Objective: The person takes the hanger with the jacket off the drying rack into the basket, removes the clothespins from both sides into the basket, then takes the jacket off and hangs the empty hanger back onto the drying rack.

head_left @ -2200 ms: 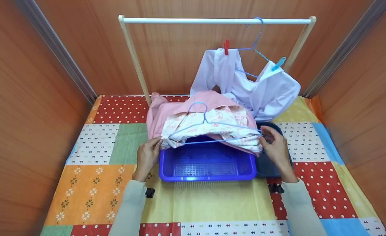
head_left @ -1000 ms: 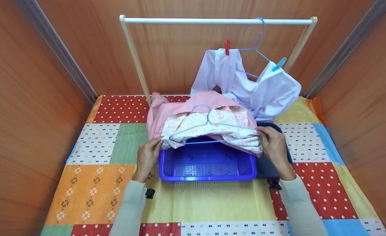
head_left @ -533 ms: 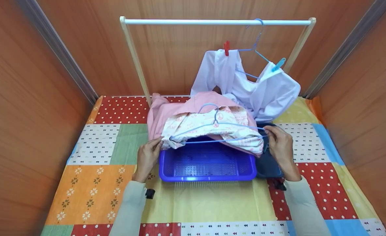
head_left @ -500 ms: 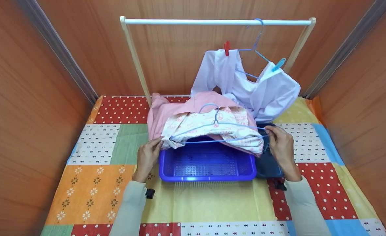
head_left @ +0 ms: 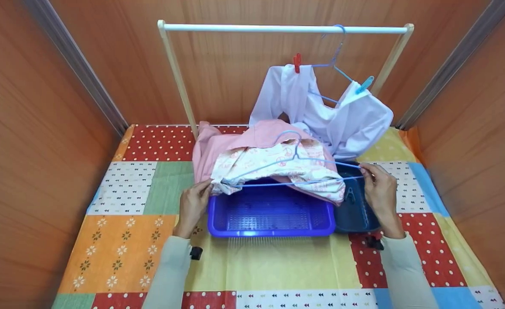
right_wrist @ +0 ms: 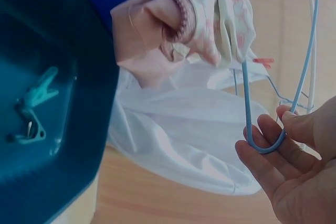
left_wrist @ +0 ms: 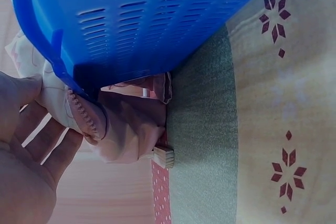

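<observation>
In the head view, a blue wire hanger (head_left: 296,154) lies across a pink garment (head_left: 235,139) whose white printed lining is turned out. The garment drapes over the far edge of a blue plastic basket (head_left: 273,233). My left hand (head_left: 193,208) pinches the garment's left edge, by the hanger's left end; the left wrist view shows thumb and fingers on the cloth (left_wrist: 52,95). With thumb and fingers, my right hand (head_left: 381,195) holds the hanger's right end, which sticks out past the garment. The right wrist view shows this rounded wire end (right_wrist: 266,149) against the fingers.
Behind stands a rack (head_left: 235,28) with a white garment (head_left: 346,124) on another hanger, held by a red clothespin (head_left: 297,63) and a light-blue clothespin (head_left: 365,84). A dark tray (head_left: 351,223) beside the basket holds clothespins (right_wrist: 42,90). Wooden panels (head_left: 29,171) enclose the patchwork-covered table.
My right hand has shifted from the garment's right edge outward to the right, drawing the hanger with it. The hanger's hook has moved right; my left hand has stayed in place.
</observation>
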`<state>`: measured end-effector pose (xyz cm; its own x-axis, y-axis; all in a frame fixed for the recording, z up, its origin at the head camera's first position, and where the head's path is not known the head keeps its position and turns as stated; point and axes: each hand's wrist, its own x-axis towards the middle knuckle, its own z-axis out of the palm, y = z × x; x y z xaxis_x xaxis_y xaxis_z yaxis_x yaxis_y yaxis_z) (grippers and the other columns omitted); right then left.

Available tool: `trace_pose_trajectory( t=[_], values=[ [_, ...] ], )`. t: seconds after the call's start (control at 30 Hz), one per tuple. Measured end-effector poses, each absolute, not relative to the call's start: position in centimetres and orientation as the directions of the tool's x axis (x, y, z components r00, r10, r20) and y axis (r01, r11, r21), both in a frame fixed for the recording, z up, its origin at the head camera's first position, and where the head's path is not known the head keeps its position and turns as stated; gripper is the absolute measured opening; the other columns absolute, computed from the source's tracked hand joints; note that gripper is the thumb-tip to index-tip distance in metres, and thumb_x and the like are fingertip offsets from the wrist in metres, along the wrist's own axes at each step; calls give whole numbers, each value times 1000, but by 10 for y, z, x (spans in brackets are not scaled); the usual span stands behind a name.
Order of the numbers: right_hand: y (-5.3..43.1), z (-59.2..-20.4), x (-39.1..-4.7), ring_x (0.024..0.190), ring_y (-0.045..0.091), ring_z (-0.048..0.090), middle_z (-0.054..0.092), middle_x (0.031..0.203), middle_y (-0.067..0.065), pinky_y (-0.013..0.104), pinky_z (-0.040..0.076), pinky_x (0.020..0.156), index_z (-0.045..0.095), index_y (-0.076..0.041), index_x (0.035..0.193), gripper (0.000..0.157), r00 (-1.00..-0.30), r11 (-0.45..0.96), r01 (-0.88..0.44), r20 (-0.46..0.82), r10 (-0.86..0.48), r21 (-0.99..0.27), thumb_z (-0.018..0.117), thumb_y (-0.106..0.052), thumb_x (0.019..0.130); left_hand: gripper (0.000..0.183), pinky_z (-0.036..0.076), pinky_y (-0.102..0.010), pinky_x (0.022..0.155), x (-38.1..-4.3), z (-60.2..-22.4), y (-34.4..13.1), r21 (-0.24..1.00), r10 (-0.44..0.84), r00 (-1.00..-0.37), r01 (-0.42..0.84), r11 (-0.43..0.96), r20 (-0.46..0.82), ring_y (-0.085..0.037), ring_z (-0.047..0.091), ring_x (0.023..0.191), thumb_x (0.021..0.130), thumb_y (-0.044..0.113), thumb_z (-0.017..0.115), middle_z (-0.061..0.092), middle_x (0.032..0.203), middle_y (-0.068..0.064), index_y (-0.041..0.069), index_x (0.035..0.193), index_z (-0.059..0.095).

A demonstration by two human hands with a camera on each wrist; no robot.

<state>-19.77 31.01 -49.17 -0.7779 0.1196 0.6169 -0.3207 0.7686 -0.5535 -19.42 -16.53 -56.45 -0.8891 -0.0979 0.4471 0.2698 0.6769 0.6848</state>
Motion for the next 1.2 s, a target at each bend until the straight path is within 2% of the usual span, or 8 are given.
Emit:
trace_pose_trajectory(
  t=[0.1, 0.27, 0.43, 0.67, 0.93, 1.2],
  values=[
    [314, -489, -196, 91, 32, 70, 74, 99, 20, -5, 33, 82, 73, 3, 101, 13, -783, 762, -310, 607, 134, -568, 65, 0, 92, 20, 56, -47, 78, -194, -565, -165, 684, -99, -890, 267, 679, 446, -30, 73, 92, 90, 11, 70, 76, 102, -13, 6, 108, 76],
    [318, -486, -196, 91, 32, 70, 73, 98, 21, -6, 34, 81, 73, 4, 101, 13, -781, 754, -296, 603, 162, -587, 64, 0, 92, 19, 56, -48, 78, -193, -564, -164, 682, -107, -890, 258, 684, 444, -31, 73, 91, 90, 11, 70, 76, 101, -13, 6, 107, 76],
    [318, -481, -197, 90, 32, 69, 73, 97, 21, -1, 35, 77, 73, 4, 100, 13, -781, 754, -266, 592, 196, -601, 64, -2, 93, 19, 55, -49, 81, -193, -564, -164, 670, -100, -886, 264, 694, 452, -33, 73, 94, 90, 11, 70, 76, 101, -13, 5, 106, 76],
    [314, -472, -200, 92, 34, 71, 73, 101, 22, -8, 34, 75, 73, 4, 103, 15, -798, 743, -234, 561, 222, -627, 64, -3, 93, 19, 55, -49, 82, -192, -565, -163, 664, -98, -886, 262, 701, 453, -34, 72, 95, 89, 11, 71, 76, 102, -14, 5, 106, 76],
    [308, -465, -210, 84, 14, 66, 75, 94, 17, -5, 37, 75, 74, 2, 100, 13, -785, 747, -244, 578, 223, -618, 66, -6, 92, 19, 55, -49, 82, -192, -566, -163, 670, -97, -892, 256, 697, 442, -34, 72, 95, 89, 11, 71, 76, 102, -15, 4, 107, 76],
    [301, -459, -225, 91, 32, 71, 75, 95, 20, -4, 35, 74, 73, 4, 100, 13, -776, 725, -289, 596, 205, -625, 67, -4, 91, 19, 55, -49, 82, -193, -566, -163, 672, -97, -890, 261, 694, 446, -34, 72, 94, 89, 11, 71, 76, 102, -15, 4, 106, 76]
  ],
)
